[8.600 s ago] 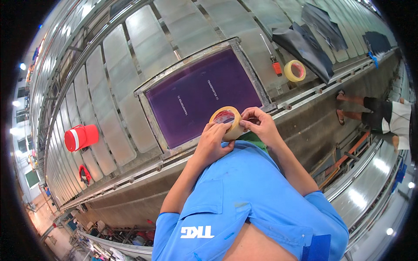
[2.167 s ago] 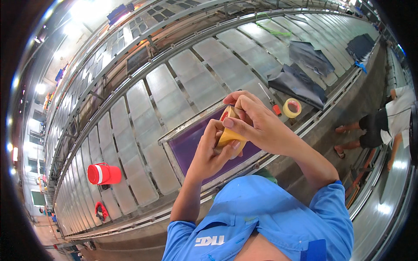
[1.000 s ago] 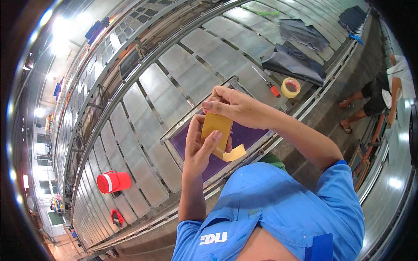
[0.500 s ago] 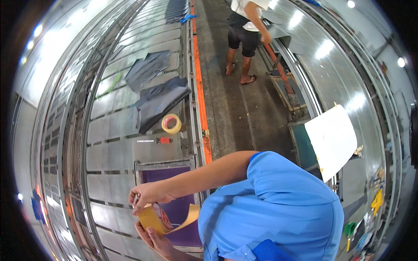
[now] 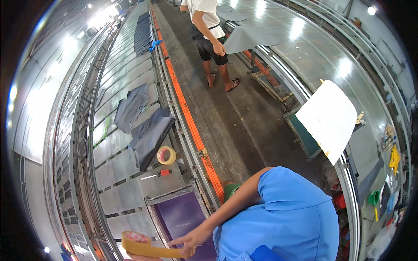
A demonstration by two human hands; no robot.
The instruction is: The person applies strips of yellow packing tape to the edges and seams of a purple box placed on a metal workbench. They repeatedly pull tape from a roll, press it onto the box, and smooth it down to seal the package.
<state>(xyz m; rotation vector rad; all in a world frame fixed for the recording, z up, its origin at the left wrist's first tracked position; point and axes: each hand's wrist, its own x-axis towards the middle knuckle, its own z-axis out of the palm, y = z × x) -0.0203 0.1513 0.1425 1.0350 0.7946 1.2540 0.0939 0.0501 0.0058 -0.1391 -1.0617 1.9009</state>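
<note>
The one view looks from the wearer's head, through the left of two side-by-side fisheye cameras, upright and tilted down. The blue shirt (image 5: 283,213) is close, filling the lower right of centre; the right hand (image 5: 190,244) and tape (image 5: 150,250) are also near, low in the view, where the bottom edge cuts in. Ahead, it faces along the aisle (image 5: 248,135), between a left table (image 5: 117,202) and right table (image 5: 300,54), toward a distant co-worker (image 5: 208,16). Straight edges bow near the dark rim.
</note>
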